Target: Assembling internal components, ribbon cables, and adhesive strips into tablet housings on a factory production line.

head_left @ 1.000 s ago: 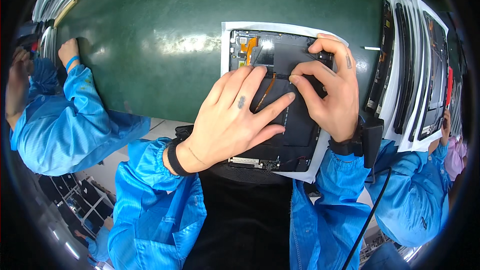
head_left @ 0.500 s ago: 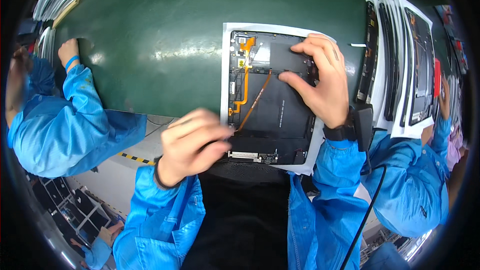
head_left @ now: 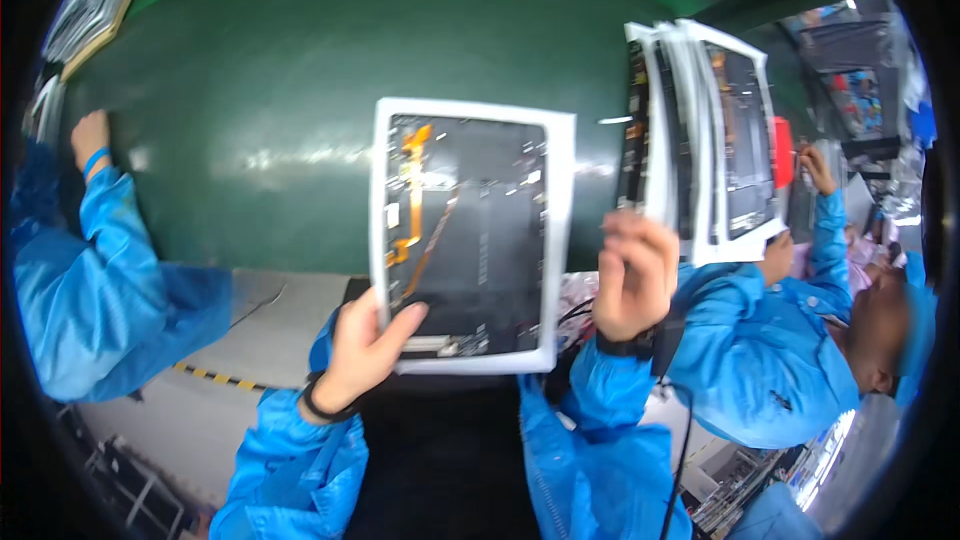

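My left hand (head_left: 360, 355) grips the lower left corner of a black tablet back housing (head_left: 490, 240), its thumb on top near a white connector strip. Orange flex cables (head_left: 415, 195) run along the housing's left side, and a thin cable slants across its middle. Under the housing lies a white sheet (head_left: 564, 200), its margin showing all round. My right hand (head_left: 637, 275), a little blurred, is raised off the housing with fingers apart and nothing visible in them. It is close to the lower left end of a row of similar housings (head_left: 742, 150) interleaved with white sheets.
A green table (head_left: 260, 70) spans the view. At the left, a person in blue rests a hand (head_left: 91, 140) on it, near a stack of sheets (head_left: 95, 15). Another person in blue (head_left: 770, 340) works at the right, beside a red object (head_left: 782, 152). A black cable (head_left: 682, 460) hangs by my right sleeve.
My left hand has closed on the housing's lower left corner. My right hand has left the housing and moved toward the row at the right. The view has swung to the right.
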The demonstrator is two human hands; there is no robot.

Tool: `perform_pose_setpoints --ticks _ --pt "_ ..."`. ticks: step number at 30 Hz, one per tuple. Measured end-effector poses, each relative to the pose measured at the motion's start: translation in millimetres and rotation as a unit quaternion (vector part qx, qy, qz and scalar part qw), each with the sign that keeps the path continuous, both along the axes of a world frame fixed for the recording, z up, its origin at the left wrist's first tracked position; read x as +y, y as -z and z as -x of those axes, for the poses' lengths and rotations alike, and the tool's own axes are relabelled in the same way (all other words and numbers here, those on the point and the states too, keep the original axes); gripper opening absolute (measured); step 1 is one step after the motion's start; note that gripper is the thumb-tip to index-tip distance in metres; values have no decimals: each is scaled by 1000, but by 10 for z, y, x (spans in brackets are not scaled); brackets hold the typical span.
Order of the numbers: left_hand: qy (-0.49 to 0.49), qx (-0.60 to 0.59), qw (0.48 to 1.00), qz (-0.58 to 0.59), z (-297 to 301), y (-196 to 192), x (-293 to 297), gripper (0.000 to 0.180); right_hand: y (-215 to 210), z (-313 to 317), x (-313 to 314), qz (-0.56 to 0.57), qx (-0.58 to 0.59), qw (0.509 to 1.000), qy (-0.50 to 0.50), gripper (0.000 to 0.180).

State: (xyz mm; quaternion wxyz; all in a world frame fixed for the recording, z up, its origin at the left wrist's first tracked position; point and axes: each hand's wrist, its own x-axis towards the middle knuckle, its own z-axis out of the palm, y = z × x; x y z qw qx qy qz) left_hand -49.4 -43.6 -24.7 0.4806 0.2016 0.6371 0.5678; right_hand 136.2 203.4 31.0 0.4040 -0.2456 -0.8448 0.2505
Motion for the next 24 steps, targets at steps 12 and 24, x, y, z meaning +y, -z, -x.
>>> perform_pose_setpoints --ticks 12,24 --pt "-167 143 975 -36 1836 -230 4 35 -312 -1284 555 28 -101 954 279 40" --pt "-236 428 868 -84 1058 -206 -295 26 -142 -1148 582 -72 -26 946 315 15"
